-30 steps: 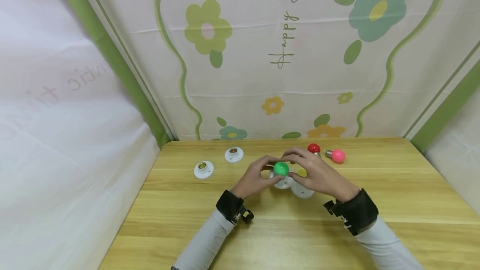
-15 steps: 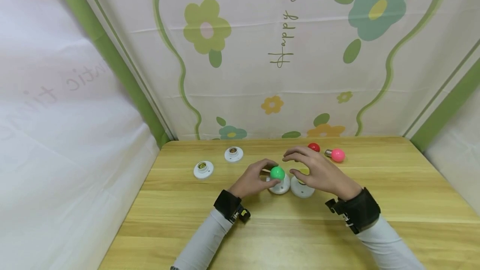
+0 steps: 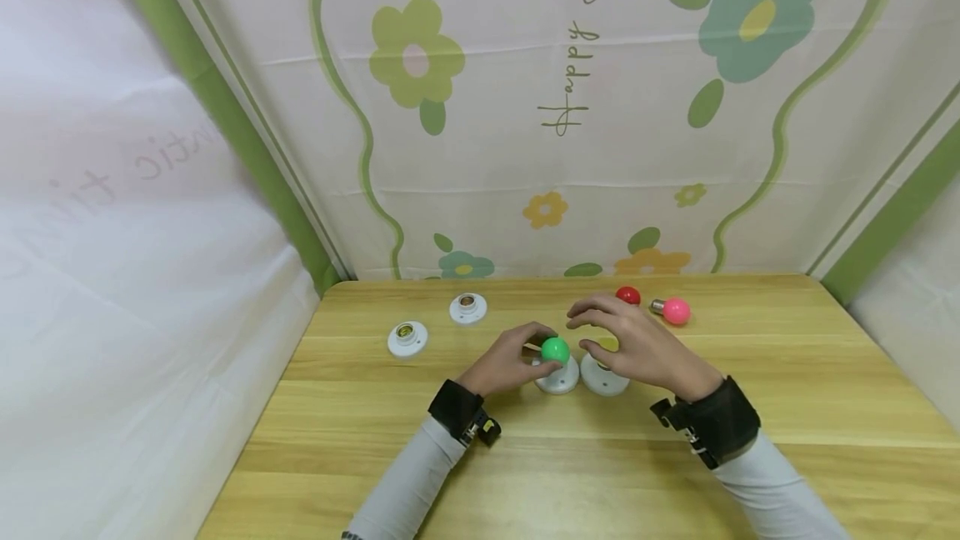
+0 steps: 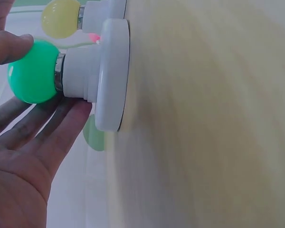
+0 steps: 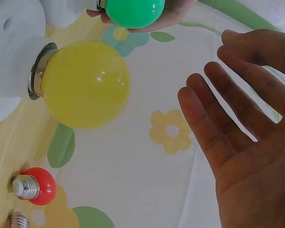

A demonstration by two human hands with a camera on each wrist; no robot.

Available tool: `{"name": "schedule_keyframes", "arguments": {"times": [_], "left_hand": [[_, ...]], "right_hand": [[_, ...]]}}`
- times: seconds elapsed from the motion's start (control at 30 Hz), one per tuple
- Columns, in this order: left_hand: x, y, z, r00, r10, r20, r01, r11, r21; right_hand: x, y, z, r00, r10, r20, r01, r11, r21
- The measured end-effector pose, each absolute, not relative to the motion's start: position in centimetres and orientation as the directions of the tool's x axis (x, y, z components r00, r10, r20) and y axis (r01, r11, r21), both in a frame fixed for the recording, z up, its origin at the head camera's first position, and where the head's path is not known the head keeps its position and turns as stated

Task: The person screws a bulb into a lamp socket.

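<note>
A green light bulb (image 3: 555, 350) sits in a white lamp holder (image 3: 558, 379) whose base stands on the table. My left hand (image 3: 510, 359) holds this bulb; in the left wrist view the thumb lies on one side of the green globe and the fingers on the other, near the holder. Just to the right, a yellow bulb (image 5: 85, 84) is seated in a second white holder (image 3: 604, 378). Over it, partly covering it in the head view, hovers my right hand (image 3: 637, 347), fingers loosely bent and touching nothing. The right wrist view shows that palm (image 5: 256, 175) apart from the yellow globe.
Two white lamp holders without bulbs, one nearer (image 3: 407, 340) and one farther (image 3: 468, 308), stand at the left. A red bulb (image 5: 42, 186) and a pink bulb (image 3: 677, 312) lie at the back right. Printed cloth (image 3: 487, 148) hangs behind the wooden table (image 3: 570, 473).
My right hand has let go of the green bulb and drawn slightly right. The left hand has brought bulb and holder a little left and nearer, apart from the yellow bulb's holder.
</note>
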State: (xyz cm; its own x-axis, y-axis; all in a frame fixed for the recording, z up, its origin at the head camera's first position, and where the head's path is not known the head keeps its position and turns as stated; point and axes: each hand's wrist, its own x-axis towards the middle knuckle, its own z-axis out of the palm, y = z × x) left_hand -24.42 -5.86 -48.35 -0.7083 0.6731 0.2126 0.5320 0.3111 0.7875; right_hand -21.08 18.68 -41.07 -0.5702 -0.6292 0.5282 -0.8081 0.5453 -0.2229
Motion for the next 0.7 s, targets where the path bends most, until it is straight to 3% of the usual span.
{"name": "schedule_keyframes", "arguments": {"times": [0.7], "left_hand": [[-24.49, -5.87, -48.39, -0.7, 0.684, 0.207, 0.542, 0.319, 0.777]], "right_hand": [[-21.12, 18.9, -41.19, -0.589, -0.625, 0.513, -0.796, 0.56, -0.231]]}}
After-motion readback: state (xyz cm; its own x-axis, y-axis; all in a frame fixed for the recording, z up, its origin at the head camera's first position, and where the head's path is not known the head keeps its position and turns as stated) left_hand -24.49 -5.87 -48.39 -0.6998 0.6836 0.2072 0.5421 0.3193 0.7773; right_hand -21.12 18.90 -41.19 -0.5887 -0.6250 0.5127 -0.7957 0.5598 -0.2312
